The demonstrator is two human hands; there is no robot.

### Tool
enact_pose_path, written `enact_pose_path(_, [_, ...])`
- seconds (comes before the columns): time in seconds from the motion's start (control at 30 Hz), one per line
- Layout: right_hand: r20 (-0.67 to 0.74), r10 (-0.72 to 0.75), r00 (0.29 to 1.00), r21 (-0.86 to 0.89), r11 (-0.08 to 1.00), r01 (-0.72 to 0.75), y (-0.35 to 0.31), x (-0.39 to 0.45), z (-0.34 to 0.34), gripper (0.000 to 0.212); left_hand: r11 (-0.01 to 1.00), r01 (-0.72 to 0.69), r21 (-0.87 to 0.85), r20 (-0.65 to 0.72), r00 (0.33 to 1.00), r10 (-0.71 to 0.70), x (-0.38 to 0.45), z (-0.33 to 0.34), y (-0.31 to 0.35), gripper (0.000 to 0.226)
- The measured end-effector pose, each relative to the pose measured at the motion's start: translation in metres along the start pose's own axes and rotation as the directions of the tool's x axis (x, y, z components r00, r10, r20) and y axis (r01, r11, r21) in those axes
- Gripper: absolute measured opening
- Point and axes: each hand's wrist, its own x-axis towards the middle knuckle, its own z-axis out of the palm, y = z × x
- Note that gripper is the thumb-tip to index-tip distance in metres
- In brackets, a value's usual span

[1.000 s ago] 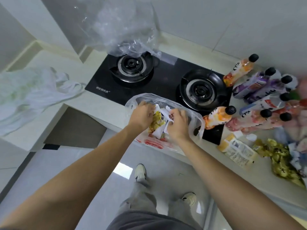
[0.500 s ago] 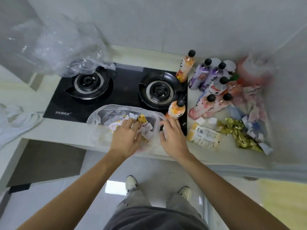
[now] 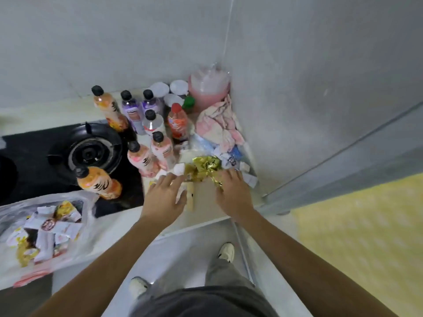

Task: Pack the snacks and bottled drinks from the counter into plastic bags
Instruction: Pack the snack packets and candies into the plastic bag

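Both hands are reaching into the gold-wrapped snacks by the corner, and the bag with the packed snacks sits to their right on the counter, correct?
Not quite: the head view shows the plastic bag of packed snacks to their left, by the stove. Both the left hand and right hand are indeed at the gold-wrapped snacks near the corner.

A black glass gas hob (image 3: 34,161) is set into the pale counter (image 3: 128,223); plain grey walls (image 3: 137,42) rise behind it, and glossy white floor tiles (image 3: 183,252) lie below.
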Motion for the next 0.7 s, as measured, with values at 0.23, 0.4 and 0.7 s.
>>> enact_pose_path(0.23, [0.123, 0.067, 0.990, 0.064, 0.995, -0.075, 0.080, 0.036, -0.016, 0.044, 0.999, 0.045, -0.030, 0.215, 0.976, -0.037, 0.081, 0.044, 0.088, 0.050])
enact_pose_path(0.4, [0.144, 0.088, 0.986, 0.195, 0.974, -0.115, 0.083, 0.067, -0.003, 0.028, 0.999, -0.043, 0.029, 0.326, 0.945, 0.031, 0.119, 0.064, 0.101, 0.052])
enact_pose_path(0.7, [0.298, 0.266, 0.917, 0.258, 0.902, -0.346, 0.088, 0.113, 0.015, 0.029, 0.945, -0.307, 0.116, 0.315, 0.913, 0.258, 0.131, 0.096, 0.086, 0.056])
